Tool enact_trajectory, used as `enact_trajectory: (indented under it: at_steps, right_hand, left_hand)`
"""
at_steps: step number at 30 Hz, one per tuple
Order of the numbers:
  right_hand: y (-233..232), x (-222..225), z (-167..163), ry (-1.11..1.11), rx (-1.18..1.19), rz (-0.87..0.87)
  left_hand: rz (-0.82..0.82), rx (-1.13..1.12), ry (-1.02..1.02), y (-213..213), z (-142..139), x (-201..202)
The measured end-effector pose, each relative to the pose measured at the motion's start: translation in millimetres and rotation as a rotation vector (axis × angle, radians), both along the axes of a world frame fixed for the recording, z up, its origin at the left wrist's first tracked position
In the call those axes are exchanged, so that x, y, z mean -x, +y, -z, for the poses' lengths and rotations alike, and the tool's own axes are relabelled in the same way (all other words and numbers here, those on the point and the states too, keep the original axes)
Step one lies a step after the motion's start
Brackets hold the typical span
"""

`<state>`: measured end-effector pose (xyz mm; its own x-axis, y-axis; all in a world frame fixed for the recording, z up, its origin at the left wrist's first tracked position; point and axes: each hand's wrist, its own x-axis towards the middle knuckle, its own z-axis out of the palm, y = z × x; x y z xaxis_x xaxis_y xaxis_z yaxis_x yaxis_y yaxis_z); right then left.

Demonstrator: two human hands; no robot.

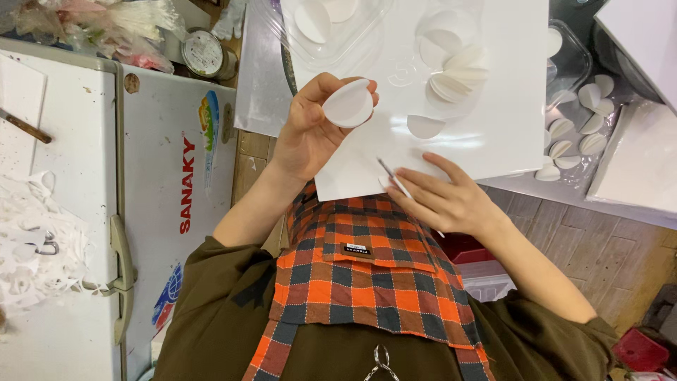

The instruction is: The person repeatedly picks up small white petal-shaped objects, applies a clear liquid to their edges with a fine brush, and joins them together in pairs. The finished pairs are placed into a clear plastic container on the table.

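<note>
Pinching a folded white paper disc (pixel 348 104) in the left hand (pixel 310 130) above the white square card (pixel 493 127), a person grips a thin metal tool (pixel 395 180) in the right hand (pixel 444 201) at the card's near edge.

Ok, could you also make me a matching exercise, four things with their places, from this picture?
Things:
1 folded white disc
2 thin stick
3 half disc
4 round tin

Places:
A in the right hand
B flat on the white board
C in the left hand
D upper left, next to the plastic bags

Pairs: 1-C, 2-A, 3-B, 4-D
</note>
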<state>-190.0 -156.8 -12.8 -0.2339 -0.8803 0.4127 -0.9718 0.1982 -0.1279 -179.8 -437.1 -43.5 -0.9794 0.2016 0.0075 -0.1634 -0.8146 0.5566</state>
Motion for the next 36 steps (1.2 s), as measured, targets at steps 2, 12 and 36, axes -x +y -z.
enact_trajectory:
  at_steps: [2,12,36]
  right_hand:
    - [5,-4,4,-0.004,0.07,-0.065]
    - [11,-12,-6,-0.231,0.748,0.222]
    - [7,4,-17,-0.169,0.635,0.252]
  left_hand:
    - [0.002,0.011,-0.002,3,6,-5]
    - [0.169,0.171,0.044,49,8,-27]
    - [0.115,0.318,0.164,64,-16,-22]
